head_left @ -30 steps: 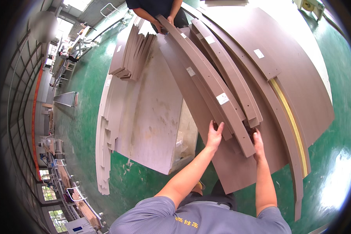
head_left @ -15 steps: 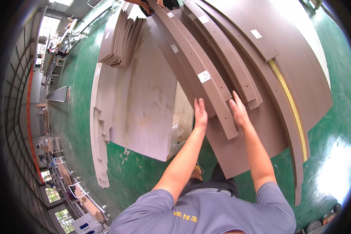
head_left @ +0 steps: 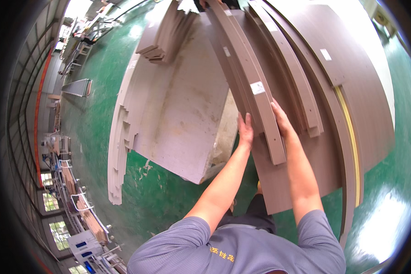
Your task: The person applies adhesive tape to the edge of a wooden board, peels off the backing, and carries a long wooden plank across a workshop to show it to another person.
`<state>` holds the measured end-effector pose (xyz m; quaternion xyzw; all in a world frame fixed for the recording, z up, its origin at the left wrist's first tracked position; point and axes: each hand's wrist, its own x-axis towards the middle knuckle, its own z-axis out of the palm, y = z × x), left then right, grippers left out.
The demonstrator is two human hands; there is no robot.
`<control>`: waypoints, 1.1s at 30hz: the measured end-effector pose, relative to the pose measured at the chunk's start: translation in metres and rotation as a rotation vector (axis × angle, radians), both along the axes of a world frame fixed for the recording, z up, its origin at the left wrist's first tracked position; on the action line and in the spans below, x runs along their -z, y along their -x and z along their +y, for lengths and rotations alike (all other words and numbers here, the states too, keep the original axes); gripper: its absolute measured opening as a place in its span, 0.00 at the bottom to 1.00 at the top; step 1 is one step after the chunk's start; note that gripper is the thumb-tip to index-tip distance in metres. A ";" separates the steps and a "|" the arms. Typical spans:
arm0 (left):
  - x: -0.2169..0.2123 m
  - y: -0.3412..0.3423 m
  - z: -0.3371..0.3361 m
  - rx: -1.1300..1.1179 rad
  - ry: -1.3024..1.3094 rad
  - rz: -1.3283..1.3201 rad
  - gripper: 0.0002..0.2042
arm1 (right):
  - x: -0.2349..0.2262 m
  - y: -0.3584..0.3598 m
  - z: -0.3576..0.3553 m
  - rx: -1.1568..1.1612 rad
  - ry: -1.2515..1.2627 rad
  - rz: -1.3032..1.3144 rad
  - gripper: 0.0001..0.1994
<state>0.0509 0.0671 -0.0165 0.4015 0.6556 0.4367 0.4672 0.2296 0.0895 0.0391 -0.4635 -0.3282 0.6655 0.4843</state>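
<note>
Plank, long narrow grey-brown laminate [head_left: 255, 86]: left hand [head_left: 245, 130], right hand [head_left: 281, 119] flank near end, fingers pressed flat; best kept level, pushed evenly over brown panel stack [head_left: 333, 91].

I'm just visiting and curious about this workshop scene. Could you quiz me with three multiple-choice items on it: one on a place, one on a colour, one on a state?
1. Where are the person's hands?
A. On either side of a long brown plank
B. On the pale board
C. In pockets

2. What colour is the floor?
A. Grey
B. Green
C. Red

3. How does the plank lie?
A. Standing on end
B. Rolled up
C. Flat on a stack of brown panels

Answers:
1 A, the left hand and right hand flank the long brown plank.
2 B, the floor is glossy green.
3 C, it rests flat on the stack of brown panels.
</note>
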 end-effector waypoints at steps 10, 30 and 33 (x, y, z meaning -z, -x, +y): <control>-0.051 0.127 -0.008 0.033 0.089 -0.675 0.44 | -0.025 0.148 -0.028 -0.052 0.049 0.148 0.49; -0.059 0.538 0.012 0.237 0.280 -0.520 0.40 | -0.007 0.562 -0.053 0.212 -0.032 0.091 0.49; -0.054 0.551 0.019 0.228 0.232 -0.440 0.40 | 0.002 0.577 -0.045 0.201 -0.009 0.088 0.48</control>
